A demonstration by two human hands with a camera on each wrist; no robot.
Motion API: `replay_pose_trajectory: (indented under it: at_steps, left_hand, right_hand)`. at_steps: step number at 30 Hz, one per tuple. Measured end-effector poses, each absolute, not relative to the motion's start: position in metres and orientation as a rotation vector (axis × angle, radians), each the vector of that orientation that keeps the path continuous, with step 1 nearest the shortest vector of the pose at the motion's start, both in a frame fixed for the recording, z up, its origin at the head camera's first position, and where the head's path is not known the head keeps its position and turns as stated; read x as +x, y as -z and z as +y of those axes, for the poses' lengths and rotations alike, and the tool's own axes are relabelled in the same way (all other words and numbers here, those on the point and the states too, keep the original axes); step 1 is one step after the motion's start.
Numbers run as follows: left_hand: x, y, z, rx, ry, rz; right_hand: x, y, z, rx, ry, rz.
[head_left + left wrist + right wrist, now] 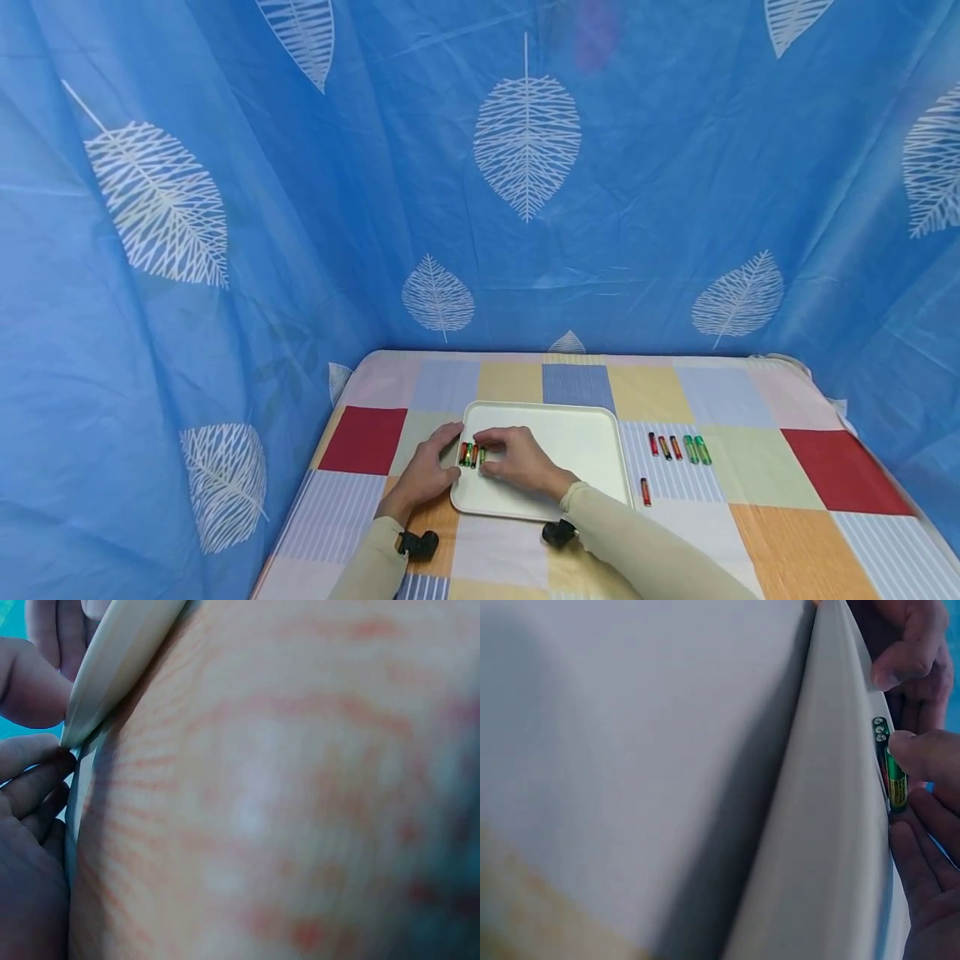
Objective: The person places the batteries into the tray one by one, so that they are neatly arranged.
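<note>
**At a white tray [577,450], my right hand [523,460] pinched a green battery [897,789]**

A blue curtain [585,283] hung behind a patchwork-covered table [577,387]. My left hand [426,472] lay at the tray's left rim, thumb and fingers apart. My right thumb and fingers clamped the battery beside a battery row [463,454] inside that rim.

No text, brand or number can be read in any view. The green battery [897,787] near the left edge of the tray [577,450] carries a yellowish patch of print too small to make out. Labels on the row of batteries [463,455] beside it, and on the loose batteries [677,447] on the table [810,467] past the tray's right edge, show only as colour
</note>
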State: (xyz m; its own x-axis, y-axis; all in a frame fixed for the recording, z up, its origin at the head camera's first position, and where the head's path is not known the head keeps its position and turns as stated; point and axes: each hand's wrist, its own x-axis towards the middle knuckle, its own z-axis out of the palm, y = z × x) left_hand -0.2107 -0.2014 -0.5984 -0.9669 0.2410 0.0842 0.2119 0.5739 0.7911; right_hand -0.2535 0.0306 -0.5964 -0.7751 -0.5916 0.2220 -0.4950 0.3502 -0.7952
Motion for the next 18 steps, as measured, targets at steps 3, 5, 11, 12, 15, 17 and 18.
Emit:
replay_pose_trajectory:
  at_steps: [3,5,11,12,15,17,18]
  left_hand:
    - [-0.21,0.598,-0.201,0.406,-1.386,2.762]
    - [-0.209,0.598,-0.202,0.409,-1.392,2.759]
    - [-0.209,0.599,-0.202,0.405,-1.386,2.76]
    - [-0.209,0.599,-0.202,0.402,-1.383,2.763]
    - [-0.209,0.6,-0.202,0.396,-1.38,2.768]
    - [-0.209,0.6,-0.203,0.399,-1.381,2.772]
    - [-0.209,0.6,-0.203,0.398,-1.381,2.773]
  right_hand:
    - [-0.253,0.597,0.027,-1.005,1.411,2.511]
    - [-0.253,0.597,0.025,-1.009,1.411,2.515]
    - [-0.252,0.597,0.02,-1.034,1.37,2.557]
    - [-0.252,0.596,0.019,-1.036,1.362,2.565]
    - [-0.251,0.595,0.019,-1.042,1.341,2.582]
    - [-0.25,0.594,0.019,-1.047,1.329,2.592]
    - [-0.25,0.594,0.019,-1.05,1.321,2.599]
